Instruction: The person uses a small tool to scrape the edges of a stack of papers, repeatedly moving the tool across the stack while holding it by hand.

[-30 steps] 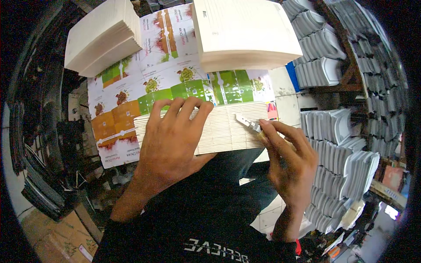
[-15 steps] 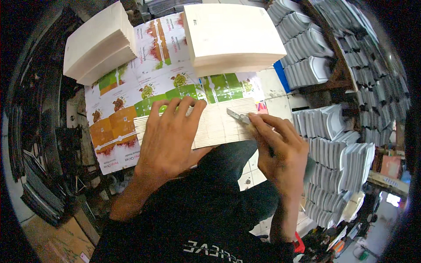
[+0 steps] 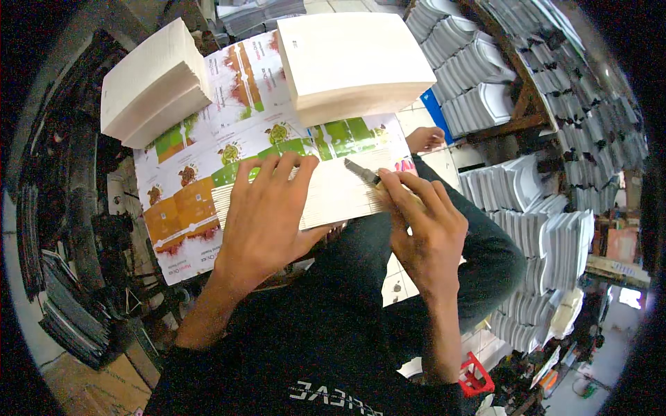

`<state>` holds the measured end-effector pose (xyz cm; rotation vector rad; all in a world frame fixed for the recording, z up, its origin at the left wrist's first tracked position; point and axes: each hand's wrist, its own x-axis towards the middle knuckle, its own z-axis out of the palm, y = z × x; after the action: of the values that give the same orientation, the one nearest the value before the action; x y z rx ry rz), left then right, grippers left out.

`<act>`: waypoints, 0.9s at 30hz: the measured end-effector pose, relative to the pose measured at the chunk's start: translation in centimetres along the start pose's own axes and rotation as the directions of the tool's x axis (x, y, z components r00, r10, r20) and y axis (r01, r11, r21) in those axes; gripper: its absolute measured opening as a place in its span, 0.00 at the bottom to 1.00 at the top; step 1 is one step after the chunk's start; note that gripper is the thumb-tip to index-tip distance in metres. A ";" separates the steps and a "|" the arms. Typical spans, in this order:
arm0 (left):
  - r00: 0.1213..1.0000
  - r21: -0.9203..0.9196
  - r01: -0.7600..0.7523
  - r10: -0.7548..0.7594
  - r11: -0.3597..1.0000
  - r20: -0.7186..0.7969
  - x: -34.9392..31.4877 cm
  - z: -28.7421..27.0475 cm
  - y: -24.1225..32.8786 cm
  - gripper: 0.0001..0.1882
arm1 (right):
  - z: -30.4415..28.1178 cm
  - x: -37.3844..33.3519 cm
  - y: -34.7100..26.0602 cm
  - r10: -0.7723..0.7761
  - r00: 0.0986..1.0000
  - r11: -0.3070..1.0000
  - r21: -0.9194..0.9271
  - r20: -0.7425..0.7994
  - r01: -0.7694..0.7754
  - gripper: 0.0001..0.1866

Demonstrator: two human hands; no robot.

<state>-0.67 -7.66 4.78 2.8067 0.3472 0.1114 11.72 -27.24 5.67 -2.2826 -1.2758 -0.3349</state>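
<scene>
Left hand (image 3: 263,215): fingers slightly spread over the central stack (image 3: 333,201). Right hand (image 3: 431,232): fingers pinching the cutter (image 3: 362,170), at the left's 2 o'clock. Its blade has slid nearer the stack's far edge; the stroke seems almost across. Block (image 3: 354,52) at 12.

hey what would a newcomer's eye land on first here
Probably the knife in the right hand, over the pale ribbed stack gripped by the left hand. Beyond it, a large cream paper block sits on a colourful printed sheet; whitish bundles crowd the right side.
</scene>
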 end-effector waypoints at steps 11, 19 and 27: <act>0.981 -0.141 -0.034 0.007 0.989 -0.194 -0.8 0.0 -0.9 0.45 | -0.5 -1.2 -0.8 0.128 0.990 0.956 0.259 0.054 -0.137 0.17; 0.947 -0.158 0.012 -0.062 0.987 -0.315 -3.4 0.6 -3.5 0.42 | 0.5 -2.1 -1.1 0.176 0.984 0.951 0.259 0.000 -0.170 0.20; 0.899 -0.123 0.005 -0.058 0.992 -0.434 -2.9 1.8 -3.2 0.42 | -0.9 -2.5 -2.6 -0.052 0.985 0.974 0.224 0.165 0.014 0.44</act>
<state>-3.95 -5.98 1.96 2.6330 0.4686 0.7394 8.19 -28.40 6.11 -2.1365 -1.3621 -0.0051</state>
